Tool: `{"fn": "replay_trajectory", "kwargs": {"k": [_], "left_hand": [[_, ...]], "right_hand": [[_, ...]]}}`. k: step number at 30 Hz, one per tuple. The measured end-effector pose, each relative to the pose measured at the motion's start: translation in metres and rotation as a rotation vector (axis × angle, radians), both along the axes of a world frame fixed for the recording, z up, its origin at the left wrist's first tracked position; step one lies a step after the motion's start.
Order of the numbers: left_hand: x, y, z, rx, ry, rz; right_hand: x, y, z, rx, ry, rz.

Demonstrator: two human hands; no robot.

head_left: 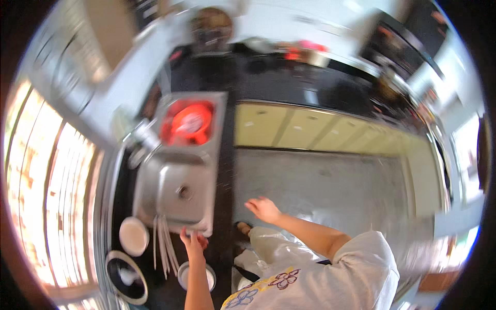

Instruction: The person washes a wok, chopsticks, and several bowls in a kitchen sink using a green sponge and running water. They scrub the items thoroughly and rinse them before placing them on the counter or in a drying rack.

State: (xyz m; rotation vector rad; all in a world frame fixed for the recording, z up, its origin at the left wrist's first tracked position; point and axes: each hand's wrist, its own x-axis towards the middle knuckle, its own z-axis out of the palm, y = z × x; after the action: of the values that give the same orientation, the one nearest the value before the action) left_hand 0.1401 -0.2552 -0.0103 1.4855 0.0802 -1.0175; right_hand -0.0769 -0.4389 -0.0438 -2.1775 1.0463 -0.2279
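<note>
My left hand (194, 242) is over the near edge of the steel sink (173, 181), its fingers apart and nothing seen in them. Whether it touches the rim I cannot tell. Just left of it, several long thin whitish sticks (164, 248) lie from the sink's edge onto the black counter. A white bowl (210, 278) is partly hidden beneath my left forearm. My right hand (264, 210) hangs in the air above the grey floor, right of the counter, fingers stretched out and holding nothing. The picture is somewhat blurred.
A white bowl (134, 236) and a dark round dish with a pale rim (126, 278) stand left of the sticks. Red plastic ware (191, 123) fills the far sink compartment, near the tap (147, 137). Yellow cabinets (310, 129) run under the far black counter (294, 82).
</note>
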Motion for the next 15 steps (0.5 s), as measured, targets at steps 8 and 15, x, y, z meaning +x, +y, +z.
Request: {"fn": "replay_trajectory", "kwargs": {"k": [8, 15], "left_hand": [[-0.250, -0.147, -0.006, -0.094, 0.024, -0.970], [-0.545, -0.288, -0.035, -0.145, -0.125, -1.617]], "right_hand": [[-0.433, 0.023, 0.044, 0.126, -0.146, -1.320], [-0.688, 0.082, -0.033, -0.165, -0.560, -1.804]]}}
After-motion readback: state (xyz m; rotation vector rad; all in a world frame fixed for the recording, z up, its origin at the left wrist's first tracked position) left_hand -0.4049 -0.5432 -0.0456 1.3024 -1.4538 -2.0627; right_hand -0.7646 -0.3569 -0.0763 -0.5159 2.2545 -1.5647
